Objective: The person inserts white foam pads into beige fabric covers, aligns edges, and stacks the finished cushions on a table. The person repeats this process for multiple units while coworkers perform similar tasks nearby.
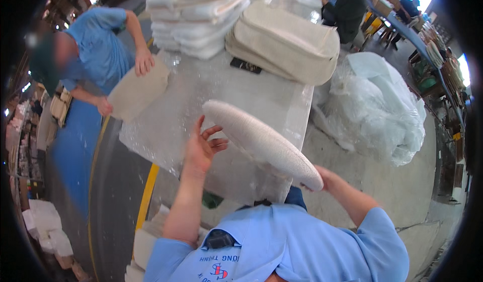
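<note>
An off-white, fabric-covered cushion (261, 138), long and rounded, is held up on edge at a slant above the table's near side. My right hand (323, 178) grips its lower right end, with most of the fingers hidden behind it. Beside the upper left end is my left hand (204, 146), fingers spread and holding nothing; whether a fingertip touches the cushion I cannot tell. Under it all stands the plastic-covered table (186, 96). A stack of beige cushions (287, 40) lies on its far right part, with a small dark flat object (245, 65) beside it.
Tall piles of white padded pieces (196, 15) stand at the table's far side. A co-worker (95, 50) at the left holds a beige fabric piece (143, 91); another person (347, 10) works at the far right. A big clear plastic bag (377, 111) rests right of the table.
</note>
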Demonstrator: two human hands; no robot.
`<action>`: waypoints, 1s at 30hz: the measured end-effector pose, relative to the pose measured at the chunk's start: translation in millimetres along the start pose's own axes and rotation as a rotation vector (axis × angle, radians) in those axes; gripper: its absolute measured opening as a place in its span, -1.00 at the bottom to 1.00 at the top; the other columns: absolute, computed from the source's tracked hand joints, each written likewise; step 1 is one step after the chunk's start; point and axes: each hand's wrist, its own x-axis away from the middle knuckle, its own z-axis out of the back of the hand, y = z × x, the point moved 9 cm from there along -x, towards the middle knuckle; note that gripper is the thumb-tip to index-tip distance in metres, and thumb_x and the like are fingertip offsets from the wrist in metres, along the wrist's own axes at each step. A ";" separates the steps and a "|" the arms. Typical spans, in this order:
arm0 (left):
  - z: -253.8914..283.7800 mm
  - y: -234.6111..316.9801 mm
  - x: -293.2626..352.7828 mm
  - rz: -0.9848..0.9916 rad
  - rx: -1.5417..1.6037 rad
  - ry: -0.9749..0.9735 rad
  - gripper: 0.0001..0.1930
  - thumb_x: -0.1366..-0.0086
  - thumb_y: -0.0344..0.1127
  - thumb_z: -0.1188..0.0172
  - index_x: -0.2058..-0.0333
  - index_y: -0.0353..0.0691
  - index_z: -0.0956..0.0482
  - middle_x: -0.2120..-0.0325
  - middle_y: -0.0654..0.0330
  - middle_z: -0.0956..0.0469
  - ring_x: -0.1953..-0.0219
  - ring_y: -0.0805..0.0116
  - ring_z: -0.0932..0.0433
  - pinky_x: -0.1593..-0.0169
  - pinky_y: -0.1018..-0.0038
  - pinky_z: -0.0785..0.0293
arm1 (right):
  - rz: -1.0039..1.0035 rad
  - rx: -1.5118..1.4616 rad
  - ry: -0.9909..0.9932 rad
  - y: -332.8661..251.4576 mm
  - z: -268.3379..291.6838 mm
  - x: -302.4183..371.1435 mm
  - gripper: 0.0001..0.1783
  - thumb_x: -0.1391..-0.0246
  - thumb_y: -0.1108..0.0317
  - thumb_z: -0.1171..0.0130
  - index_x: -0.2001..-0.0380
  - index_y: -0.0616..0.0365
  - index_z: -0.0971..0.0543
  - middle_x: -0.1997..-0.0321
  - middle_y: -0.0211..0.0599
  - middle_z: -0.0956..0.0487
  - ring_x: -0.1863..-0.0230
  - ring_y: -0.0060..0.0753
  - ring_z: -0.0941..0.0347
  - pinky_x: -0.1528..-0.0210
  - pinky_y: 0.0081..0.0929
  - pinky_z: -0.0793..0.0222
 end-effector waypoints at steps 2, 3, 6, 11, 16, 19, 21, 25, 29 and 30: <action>-33.3 -18.2 -16.7 -0.066 -0.222 0.062 -0.22 -0.57 0.23 -0.01 -0.58 0.10 0.03 -0.27 0.12 -0.49 -0.15 0.04 -0.57 -0.20 0.03 -0.51 | -0.052 -0.234 -0.261 18.9 -22.6 -2.6 -0.46 -0.47 -0.16 -0.01 -0.16 0.02 -0.61 0.18 -0.10 -0.65 0.28 -0.27 -0.65 0.38 -0.34 -0.61; -35.0 -32.5 -23.1 -0.115 -0.424 0.149 -0.22 -0.58 0.22 0.00 -0.58 0.05 0.03 -0.29 0.13 -0.48 -0.24 0.05 -0.51 -0.29 0.00 -0.44 | -0.063 -0.289 -0.352 21.8 -39.3 -9.5 -0.47 -0.45 -0.17 -0.01 -0.14 -0.01 -0.61 0.25 -0.11 -0.63 0.33 -0.29 -0.63 0.46 -0.36 -0.57; -78.3 -73.0 -50.0 -0.097 0.070 -0.289 -0.28 -0.61 0.21 0.08 -0.55 -0.06 -0.11 -0.36 0.07 -0.44 -0.30 0.09 -0.47 -0.37 -0.02 -0.37 | 0.035 -0.392 -0.289 23.5 -90.5 -38.7 -0.46 -0.43 -0.24 0.02 -0.10 -0.08 -0.60 0.31 -0.11 -0.59 0.38 -0.31 -0.59 0.52 -0.37 -0.53; -118.2 -92.4 -63.3 0.095 -0.001 -0.269 -0.34 -0.64 0.16 0.06 -0.41 -0.28 -0.36 -0.27 0.03 -0.52 -0.30 0.12 -0.49 -0.38 0.19 -0.38 | 0.161 -0.493 -0.297 50.8 -146.5 -62.1 -0.46 -0.45 -0.28 0.07 -0.02 -0.08 -0.58 0.34 -0.15 -0.57 0.36 -0.29 -0.60 0.53 -0.41 -0.53; -105.4 -80.4 -61.1 -0.145 -0.564 -0.072 -0.34 -0.63 0.13 0.05 -0.35 -0.38 -0.42 -0.08 -0.07 -0.67 -0.09 -0.02 -0.65 -0.22 0.17 -0.53 | 0.260 0.075 -0.070 59.9 -122.0 -46.2 -0.20 -0.42 -0.47 0.21 -0.41 -0.14 -0.39 -0.15 0.00 -0.58 -0.08 0.00 -0.59 -0.01 0.01 -0.57; -52.3 -39.3 -52.8 -0.320 -0.951 0.117 -0.36 -0.61 0.10 0.02 -0.31 -0.40 -0.46 -0.07 -0.14 -0.67 -0.08 -0.08 -0.66 -0.20 0.17 -0.52 | 0.479 -0.127 -0.098 4.3 -104.9 6.6 -0.01 -0.39 -0.55 0.26 -0.63 -0.15 -0.07 -0.38 0.05 -0.46 -0.31 0.01 -0.46 -0.27 0.20 -0.37; -35.4 -26.8 -45.9 -0.342 -1.133 0.117 -0.37 -0.58 0.09 -0.02 -0.27 -0.40 -0.49 -0.08 -0.18 -0.66 -0.10 -0.12 -0.65 -0.20 0.17 -0.51 | 0.761 -0.179 0.102 -39.6 -74.0 39.3 -0.02 -0.43 -0.51 0.30 -0.65 -0.14 0.03 -0.47 0.01 -0.38 -0.33 -0.01 -0.45 -0.34 0.11 -0.32; -7.6 -61.6 -31.6 -0.176 -1.408 0.073 -0.39 -0.52 0.10 -0.10 -0.20 -0.39 -0.53 -0.07 -0.19 -0.66 -0.09 -0.15 -0.65 -0.19 0.16 -0.52 | 1.097 0.574 0.702 -85.2 -50.9 56.1 -0.17 -0.45 -0.20 -0.01 -0.58 0.01 -0.18 -0.59 -0.02 -0.25 -0.53 0.07 -0.25 -0.47 0.15 -0.19; 7.3 -84.1 -18.7 -0.127 -1.342 0.211 -0.41 -0.48 0.07 -0.19 -0.19 -0.36 -0.54 -0.02 -0.16 -0.67 -0.03 -0.08 -0.67 -0.17 0.13 -0.53 | 1.025 1.410 0.973 -103.0 -61.2 9.3 -0.22 -0.34 0.04 -0.22 -0.49 0.16 -0.31 -0.64 -0.01 -0.17 -0.65 0.16 -0.03 -0.60 0.18 0.00; 11.8 -90.2 -19.1 -0.075 -1.294 0.201 -0.43 -0.47 0.06 -0.21 -0.17 -0.36 -0.54 0.01 -0.14 -0.67 -0.01 -0.07 -0.67 -0.15 0.13 -0.53 | 1.018 1.503 0.980 -109.0 -68.0 -2.3 -0.20 -0.35 0.02 -0.20 -0.50 0.19 -0.29 -0.66 -0.01 -0.14 -0.67 0.16 0.01 -0.62 0.17 0.04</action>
